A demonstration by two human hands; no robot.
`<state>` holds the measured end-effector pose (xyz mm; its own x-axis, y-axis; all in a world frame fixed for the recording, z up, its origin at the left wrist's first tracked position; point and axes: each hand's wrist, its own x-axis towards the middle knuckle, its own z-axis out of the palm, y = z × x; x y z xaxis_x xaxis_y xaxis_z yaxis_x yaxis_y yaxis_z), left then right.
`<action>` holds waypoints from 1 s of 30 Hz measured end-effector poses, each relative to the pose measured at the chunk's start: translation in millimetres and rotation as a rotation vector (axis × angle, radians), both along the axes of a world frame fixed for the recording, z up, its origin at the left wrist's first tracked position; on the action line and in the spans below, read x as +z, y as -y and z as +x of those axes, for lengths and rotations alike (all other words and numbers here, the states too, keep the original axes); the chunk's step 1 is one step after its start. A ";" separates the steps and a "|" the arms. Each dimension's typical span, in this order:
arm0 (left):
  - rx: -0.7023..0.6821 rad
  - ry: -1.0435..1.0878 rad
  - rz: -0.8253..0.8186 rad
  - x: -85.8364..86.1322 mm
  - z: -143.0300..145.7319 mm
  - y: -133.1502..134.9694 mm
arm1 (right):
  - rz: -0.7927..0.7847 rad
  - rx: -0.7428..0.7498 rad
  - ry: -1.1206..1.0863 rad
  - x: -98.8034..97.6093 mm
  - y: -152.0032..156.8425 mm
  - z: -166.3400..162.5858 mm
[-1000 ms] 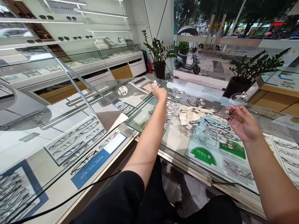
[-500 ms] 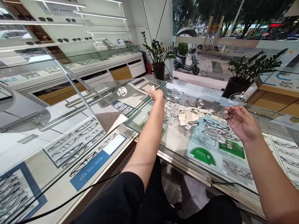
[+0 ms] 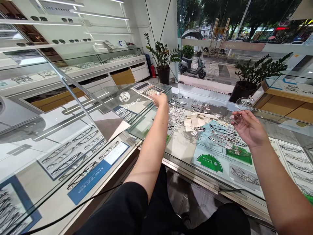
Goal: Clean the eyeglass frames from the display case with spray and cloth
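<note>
My left hand (image 3: 160, 100) reaches out over the glass counter beside the calculator (image 3: 146, 89). Its fingers are curled, and a small white tip shows above them; the rest of what they hold is hidden. In my right hand (image 3: 249, 128) a pair of eyeglasses (image 3: 244, 102) with clear lenses and a thin frame is pinched between thumb and fingers, raised over the counter. A crumpled beige cloth (image 3: 198, 121) lies on the glass between my two hands. Several eyeglass frames (image 3: 223, 130) are laid out near my right hand.
The glass display counter (image 3: 179, 150) runs across in front of me. On the left, a slanted mirror-like panel with a metal edge (image 3: 73, 94) rises above the glass. A dark cable (image 3: 73, 209) crosses at lower left. Potted plants (image 3: 163, 62) stand beyond the counter.
The whole view has shifted slightly, so the scene sits a little further left. Both hands keep nearly the same pose and place over the counter.
</note>
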<state>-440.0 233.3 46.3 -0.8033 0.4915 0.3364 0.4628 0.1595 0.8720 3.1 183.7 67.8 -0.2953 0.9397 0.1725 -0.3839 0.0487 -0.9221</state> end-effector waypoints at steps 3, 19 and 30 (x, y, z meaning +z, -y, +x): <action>0.154 0.170 0.057 13.8 8.7 6.7 | -0.002 -0.001 -0.019 0.5 -1.1 1.0; -0.739 -0.694 -0.116 26.6 185.9 52.7 | 0.023 -0.023 -0.010 3.1 -1.9 -1.7; -0.799 -0.834 -0.370 2.3 207.9 42.6 | -0.004 -0.002 -0.010 7.4 2.9 -5.2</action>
<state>-232.2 190.7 48.6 0.1667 0.9255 0.3400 0.9424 -0.2510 0.2211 -2.1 180.9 75.2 -0.2916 0.9409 0.1721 -0.3934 0.0460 -0.9182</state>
